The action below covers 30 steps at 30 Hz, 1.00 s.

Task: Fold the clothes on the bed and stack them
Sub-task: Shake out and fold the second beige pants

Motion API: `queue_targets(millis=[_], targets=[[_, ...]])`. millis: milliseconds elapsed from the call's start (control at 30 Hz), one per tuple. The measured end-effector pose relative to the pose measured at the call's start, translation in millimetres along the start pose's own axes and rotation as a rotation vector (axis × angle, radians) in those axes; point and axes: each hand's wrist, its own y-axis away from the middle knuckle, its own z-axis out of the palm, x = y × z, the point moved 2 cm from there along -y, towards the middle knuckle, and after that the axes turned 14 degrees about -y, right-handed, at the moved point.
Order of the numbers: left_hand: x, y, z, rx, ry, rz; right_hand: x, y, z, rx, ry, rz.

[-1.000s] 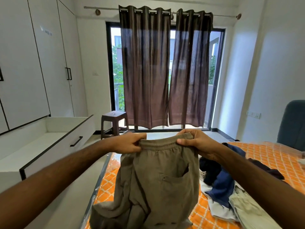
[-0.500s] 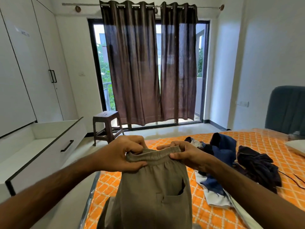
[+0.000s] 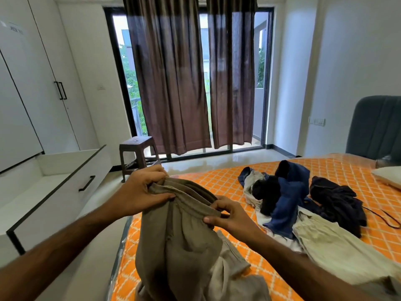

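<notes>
A tall white wardrobe [image 3: 32, 83] with flat matte doors and thin black bar handles fills the left wall, and a deep white drawer [image 3: 56, 183] with a black edge trim stands pulled open at its foot. Two brown curtains [image 3: 188, 79] of thin, slightly sheer cloth hang in soft vertical folds over a black-framed glass door. The bed [image 3: 227, 181] is covered in an orange sheet with a white lattice pattern, under what looks like a glossy clear layer at the edges; a padded grey-blue headboard [image 3: 375, 127] with vertical channels rises at the far right, with a pale pillow [image 3: 388, 174] just below it. A pile of unfolded clothes [image 3: 290, 198] lies crumpled on the sheet: dark blue, black, white and a pale beige piece, overlapping one another. A square brown plastic stool [image 3: 136, 155] stands on the shiny pale floor near the curtains.

The olive-brown trousers [image 3: 180, 246], soft woven cloth with a gathered elastic waistband, hang above the near edge of the bed, their lower part bunched onto the sheet. The left hand [image 3: 141, 192] grips one end of the waistband with fingers curled round it; the right hand [image 3: 230, 216] pinches the other end between thumb and fingers.
</notes>
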Motion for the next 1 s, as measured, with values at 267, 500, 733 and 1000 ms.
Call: queue_targets(millis=[267, 500, 733, 1000], targets=[[-19.8, 6.3, -7.3, -0.168, -0.12, 0.078, -8.0, -28.5, -14.1, 0.124, 0.236, -0.084], [-27.5, -18.9, -33.6, -0.004, -0.392, -0.053, -65.5, -81.7, -34.5, 0.118, 0.286, -0.204], [-44.8, -70.1, -75.6, 0.128, -0.056, -0.461, -141.5, -137.6, -42.9, 0.338, -0.143, -0.286], [-28.9, -136.6, -126.3, 0.388, 0.326, -0.594, -241.1, -169.8, -35.9, 0.321, -0.149, -0.373]])
